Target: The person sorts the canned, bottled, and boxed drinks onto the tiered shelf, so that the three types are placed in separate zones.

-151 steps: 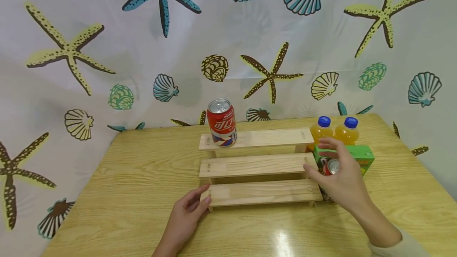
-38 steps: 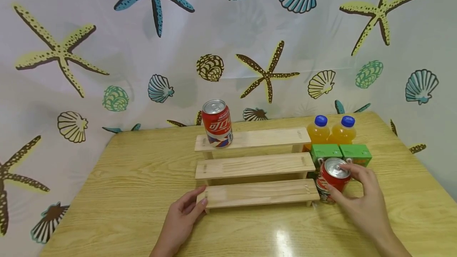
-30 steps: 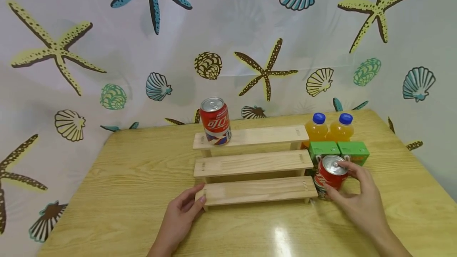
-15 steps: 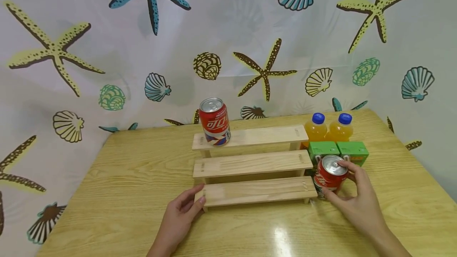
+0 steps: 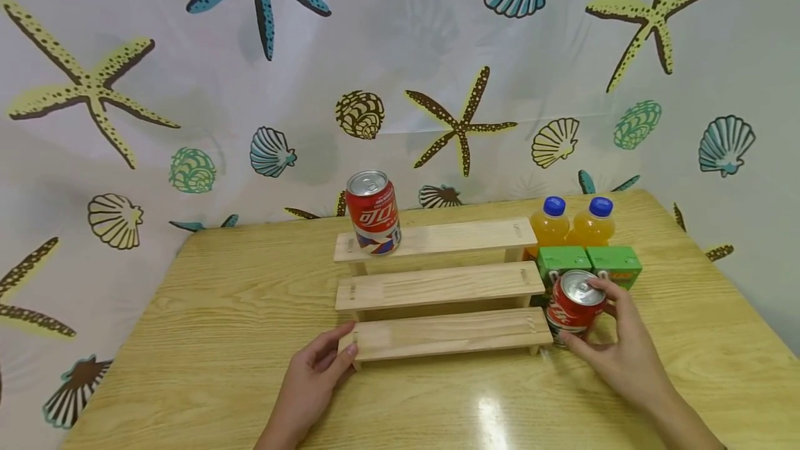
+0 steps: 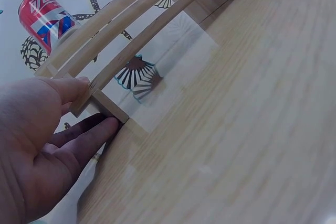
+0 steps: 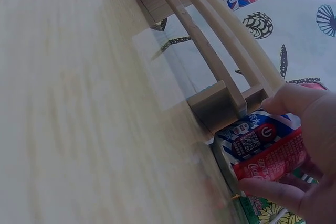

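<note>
My left hand (image 5: 312,373) holds the left end of the lowest step of a three-step wooden rack (image 5: 444,335), its thumb on the board and other fingers at the end leg, as the left wrist view shows. My right hand (image 5: 625,353) grips a red cola can (image 5: 570,314) at the rack's right end, with thumb and fingers around its side and a fingertip at the top rim. Blue and red print on this can (image 7: 262,145) shows in the right wrist view. Another red cola can (image 5: 373,217) stands upright at the left of the top step.
Behind the gripped can stand two green drink cartons (image 5: 614,257), and behind these two orange drink bottles (image 5: 594,226) with blue caps. All stand on a wood-grain table (image 5: 237,311). A curtain (image 5: 300,75) printed with starfish and shells hangs at the back.
Five seconds ago my right hand was spread above the small can; since then it has come down and grips it. My left hand keeps its hold on the rack. The head view shifts slightly.
</note>
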Demonstrator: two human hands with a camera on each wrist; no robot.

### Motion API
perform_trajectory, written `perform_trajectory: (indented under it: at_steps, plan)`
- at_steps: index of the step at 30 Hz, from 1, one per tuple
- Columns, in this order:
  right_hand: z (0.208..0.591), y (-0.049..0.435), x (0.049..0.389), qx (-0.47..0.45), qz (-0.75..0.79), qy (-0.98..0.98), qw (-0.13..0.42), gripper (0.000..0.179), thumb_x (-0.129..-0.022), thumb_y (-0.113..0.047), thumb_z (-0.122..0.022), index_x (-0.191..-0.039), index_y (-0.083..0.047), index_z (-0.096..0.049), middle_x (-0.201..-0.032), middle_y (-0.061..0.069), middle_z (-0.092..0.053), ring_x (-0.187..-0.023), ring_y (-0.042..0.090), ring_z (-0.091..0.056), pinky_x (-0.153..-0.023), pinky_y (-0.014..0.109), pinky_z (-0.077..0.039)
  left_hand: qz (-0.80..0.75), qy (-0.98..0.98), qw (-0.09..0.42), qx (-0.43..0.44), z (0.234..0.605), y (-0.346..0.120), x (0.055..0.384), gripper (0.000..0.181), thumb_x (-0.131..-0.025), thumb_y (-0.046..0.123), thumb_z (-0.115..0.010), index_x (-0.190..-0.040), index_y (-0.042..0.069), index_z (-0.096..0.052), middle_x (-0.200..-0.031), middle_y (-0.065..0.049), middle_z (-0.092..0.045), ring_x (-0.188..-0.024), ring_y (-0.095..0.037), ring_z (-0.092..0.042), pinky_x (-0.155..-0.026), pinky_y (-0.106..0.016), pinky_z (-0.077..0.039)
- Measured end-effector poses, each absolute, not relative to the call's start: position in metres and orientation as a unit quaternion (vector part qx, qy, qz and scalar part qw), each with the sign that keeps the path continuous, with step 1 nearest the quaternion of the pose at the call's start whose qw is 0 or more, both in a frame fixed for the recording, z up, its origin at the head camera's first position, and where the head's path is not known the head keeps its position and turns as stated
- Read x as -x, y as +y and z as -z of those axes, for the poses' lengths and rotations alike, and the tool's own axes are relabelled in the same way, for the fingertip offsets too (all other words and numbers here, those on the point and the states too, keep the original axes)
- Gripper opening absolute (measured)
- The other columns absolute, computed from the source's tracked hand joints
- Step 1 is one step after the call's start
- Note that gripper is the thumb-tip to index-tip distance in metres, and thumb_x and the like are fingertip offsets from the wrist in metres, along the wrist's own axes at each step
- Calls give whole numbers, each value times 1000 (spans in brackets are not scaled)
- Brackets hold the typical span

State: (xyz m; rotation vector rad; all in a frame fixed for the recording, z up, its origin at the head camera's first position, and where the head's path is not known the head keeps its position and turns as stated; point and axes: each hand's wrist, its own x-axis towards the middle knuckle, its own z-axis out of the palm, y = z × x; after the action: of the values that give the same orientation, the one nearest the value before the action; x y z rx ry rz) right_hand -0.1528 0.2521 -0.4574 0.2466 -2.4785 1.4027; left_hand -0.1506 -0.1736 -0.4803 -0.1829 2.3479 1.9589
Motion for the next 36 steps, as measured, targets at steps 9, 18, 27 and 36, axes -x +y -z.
perform_trajectory:
  at_steps: [9,18,27,36]
  plan:
    - [462,252,158,-106,-490,-853,148,92,-78,2,-84,-150,-12,-29,-145,24,-38,-117,40,-47,-63,22,-61,-637,768,37,57,478,-174,151,47,-95,28,-71,-139,16,-60,-141,-18,-56,-126,-30,-60,-88,-23,-60]
    - [466,253,159,-115,-471,-859,164,95,-77,4,-84,-151,-11,-27,-141,26,-42,-115,45,-51,-60,20,-60,-644,761,47,64,477,-173,151,48,-95,27,-70,-140,13,-59,-139,-20,-56,-123,-29,-61,-88,-25,-60]
    - [466,253,159,-107,-449,-870,174,94,-78,1,-84,-151,-12,-26,-138,28,-46,-115,48,-54,-59,15,-58,-652,753,49,73,477,-172,152,45,-94,26,-72,-137,16,-61,-134,-19,-59,-122,-29,-62,-89,-26,-60]
    - [468,250,159,-85,-449,-874,167,85,-82,-4,-82,-148,-9,-28,-133,27,-49,-116,45,-54,-60,16,-58,-644,759,48,77,478,-172,151,47,-94,26,-71,-138,15,-60,-141,-20,-55,-127,-31,-58,-88,-26,-60]
